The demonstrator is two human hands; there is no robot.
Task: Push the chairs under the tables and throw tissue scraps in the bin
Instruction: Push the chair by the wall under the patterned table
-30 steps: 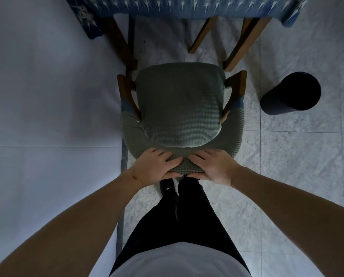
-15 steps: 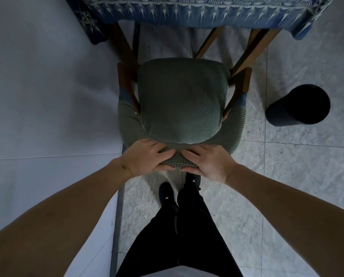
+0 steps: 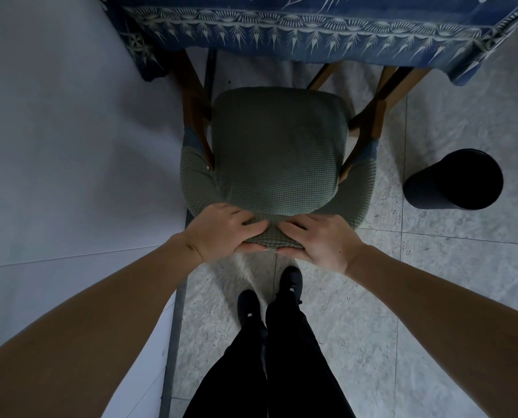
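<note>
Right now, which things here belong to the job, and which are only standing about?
Job: chair, held at its back by the left hand and right hand; table; bin.
Not the job: wall, floor, shoes.

arms: both forearms (image 3: pixel 80 321) bare, no sleeves in view | trousers (image 3: pixel 269 366): black, long, at 6 o'clock | shoes (image 3: pixel 291 282): black, a small pale mark on each top | hands: left hand (image 3: pixel 221 230) and right hand (image 3: pixel 321 239) ungloved
</note>
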